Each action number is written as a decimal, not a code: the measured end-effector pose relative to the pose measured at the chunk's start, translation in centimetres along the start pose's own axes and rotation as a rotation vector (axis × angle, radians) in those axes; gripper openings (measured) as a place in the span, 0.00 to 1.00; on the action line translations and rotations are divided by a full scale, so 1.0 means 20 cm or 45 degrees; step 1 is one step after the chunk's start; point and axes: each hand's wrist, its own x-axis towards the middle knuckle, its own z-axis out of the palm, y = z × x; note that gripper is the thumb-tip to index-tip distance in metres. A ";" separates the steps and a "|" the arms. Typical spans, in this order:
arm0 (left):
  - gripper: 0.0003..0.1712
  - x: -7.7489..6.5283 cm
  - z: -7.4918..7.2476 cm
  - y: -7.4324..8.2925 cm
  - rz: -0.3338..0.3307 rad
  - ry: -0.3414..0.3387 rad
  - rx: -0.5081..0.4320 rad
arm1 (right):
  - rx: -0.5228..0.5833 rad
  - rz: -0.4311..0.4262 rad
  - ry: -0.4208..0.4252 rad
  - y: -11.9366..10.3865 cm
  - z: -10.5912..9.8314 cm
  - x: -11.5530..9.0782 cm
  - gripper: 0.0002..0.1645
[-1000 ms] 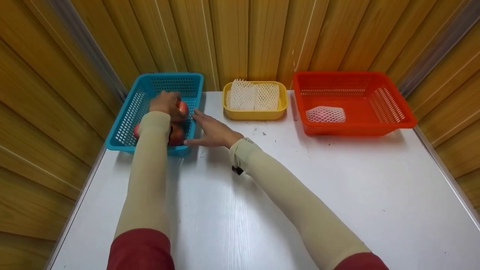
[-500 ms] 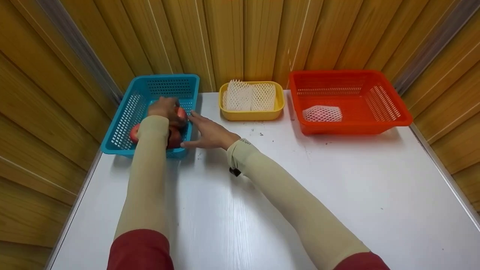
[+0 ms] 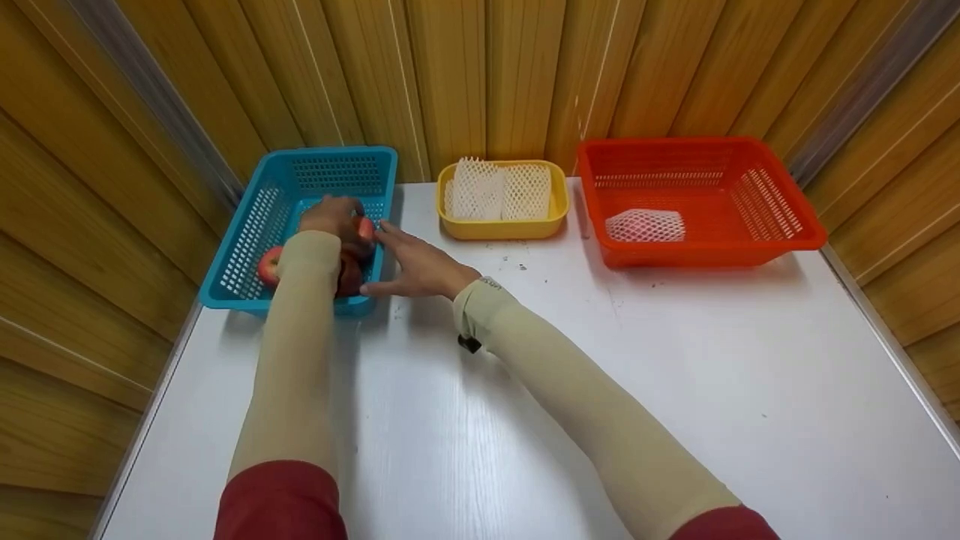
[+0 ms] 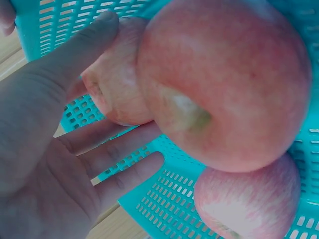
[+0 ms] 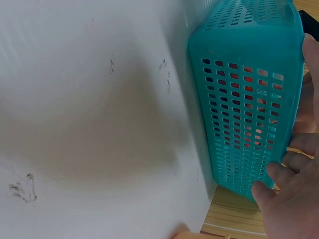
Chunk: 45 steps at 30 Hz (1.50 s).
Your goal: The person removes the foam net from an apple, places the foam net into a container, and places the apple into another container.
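My left hand (image 3: 330,217) reaches down into the blue basket (image 3: 225,259), near its right wall. In the left wrist view its thumb and fingers are round an apple (image 4: 119,79). A large apple (image 4: 224,84) sits nearest that camera, and another apple (image 4: 249,199) lies beside it. The head view shows an apple (image 3: 270,265) left of the forearm, which hides part of the basket. My right hand (image 3: 424,266) has its fingers spread, with the tips at the basket's right rim. From the right wrist, those fingers (image 5: 299,164) lie along the outside of the rim.
A yellow tray (image 3: 504,230) with white foam nets (image 3: 480,191) stands at the back middle. To its right is a red basket (image 3: 697,255) holding a net-wrapped fruit (image 3: 645,225). Wooden panels (image 3: 525,75) wall in the white table (image 3: 525,375).
The head view has shifted slightly, moving the baskets left in the picture. My left hand has come a little toward me and right within the blue basket; the right hand stays at the rim.
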 end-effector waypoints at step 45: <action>0.35 -0.13 -0.02 0.06 -0.027 -0.065 -0.019 | 0.032 -0.009 0.024 0.02 0.02 0.00 0.68</action>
